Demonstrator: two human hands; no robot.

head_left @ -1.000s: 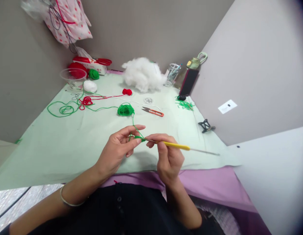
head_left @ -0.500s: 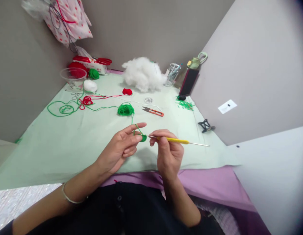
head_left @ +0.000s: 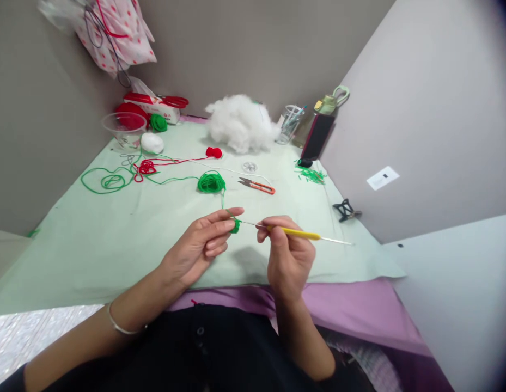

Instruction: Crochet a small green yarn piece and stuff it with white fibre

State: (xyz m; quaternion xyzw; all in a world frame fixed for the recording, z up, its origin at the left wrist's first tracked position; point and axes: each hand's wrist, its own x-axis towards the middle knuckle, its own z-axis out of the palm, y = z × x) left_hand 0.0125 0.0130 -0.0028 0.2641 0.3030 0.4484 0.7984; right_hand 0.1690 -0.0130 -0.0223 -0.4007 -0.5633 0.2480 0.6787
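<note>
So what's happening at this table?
The left hand pinches a small green yarn piece, and a strand runs from that hand to the green ball of yarn on the table. The right hand holds a yellow-handled hook, with one thin metal end at the piece. Beyond the hands lie orange-handled snips, a small red bundle and a heap of white fluff; neither hand touches these.
</note>
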